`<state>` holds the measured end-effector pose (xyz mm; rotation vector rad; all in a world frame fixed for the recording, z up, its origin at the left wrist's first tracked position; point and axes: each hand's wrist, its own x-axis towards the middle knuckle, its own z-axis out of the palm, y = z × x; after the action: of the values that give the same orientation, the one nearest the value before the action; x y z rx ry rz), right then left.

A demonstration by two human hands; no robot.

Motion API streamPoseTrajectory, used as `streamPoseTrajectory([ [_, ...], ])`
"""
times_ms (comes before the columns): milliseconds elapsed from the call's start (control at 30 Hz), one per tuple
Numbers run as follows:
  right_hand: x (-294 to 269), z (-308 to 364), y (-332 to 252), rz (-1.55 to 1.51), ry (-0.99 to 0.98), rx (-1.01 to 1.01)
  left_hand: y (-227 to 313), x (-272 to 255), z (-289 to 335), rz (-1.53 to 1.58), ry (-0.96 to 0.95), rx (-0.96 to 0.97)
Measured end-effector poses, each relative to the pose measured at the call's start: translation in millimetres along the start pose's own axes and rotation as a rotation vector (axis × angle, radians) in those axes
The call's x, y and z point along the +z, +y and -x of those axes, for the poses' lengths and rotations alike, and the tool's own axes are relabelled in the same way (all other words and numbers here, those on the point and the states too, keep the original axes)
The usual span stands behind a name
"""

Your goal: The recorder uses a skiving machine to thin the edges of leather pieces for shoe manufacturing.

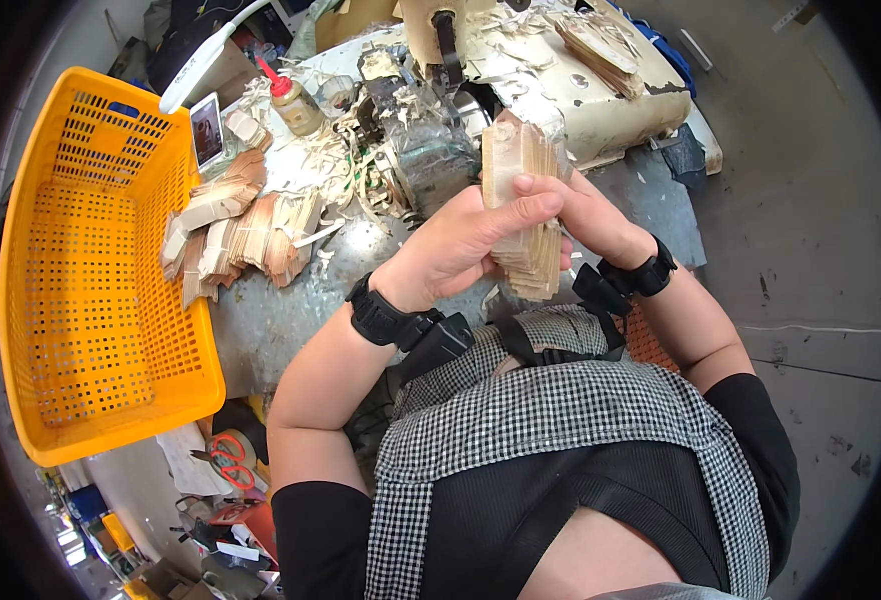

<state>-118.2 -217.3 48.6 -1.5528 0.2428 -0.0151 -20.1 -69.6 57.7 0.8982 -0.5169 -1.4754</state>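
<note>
A thick stack of thin beige strips [517,160] is held upright in front of me, just before the machine head. My left hand [461,240] grips its left side, with the thumb laid across the front face. On the other side my right hand [593,215] also holds it, the thumb near the left thumb and some fingers hidden behind the stack. The lower ends of the strips fan out unevenly. Whether they are leather or card I cannot tell. More bundles of similar strips [261,235] lie on the metal table at the left, some with pale bands around them.
A cream machine [626,115] with worn paint stands behind my hands, more strips [601,55] on top. Curly offcuts [346,165] litter the table around a red-capped bottle [296,105]. At left are a yellow basket [111,415], a phone-like screen [207,130] and orange-handled scissors [231,460].
</note>
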Motion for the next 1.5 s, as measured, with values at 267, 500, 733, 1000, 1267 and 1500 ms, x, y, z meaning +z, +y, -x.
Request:
streamPoseTrajectory([
  [267,-19,12,13,-0.146,-0.009,-0.081,-4,-13,5,0.278,0.32,0.23],
  [500,-5,28,9,-0.061,-0.183,-0.025,-10,-9,8,0.405,0.339,0.243],
  [733,-5,29,11,-0.084,-0.153,-0.01,-11,-13,10,0.461,0.384,0.273],
  [1000,-9,27,11,-0.251,-0.16,-0.037,-16,-32,12,0.472,0.338,0.266],
  [1267,-11,21,16,-0.374,-0.114,0.077,-23,-44,20,0.46,0.417,0.211],
  [1500,-10,8,4,-0.132,-0.11,0.155,-24,-45,20,0.289,0.43,0.252],
])
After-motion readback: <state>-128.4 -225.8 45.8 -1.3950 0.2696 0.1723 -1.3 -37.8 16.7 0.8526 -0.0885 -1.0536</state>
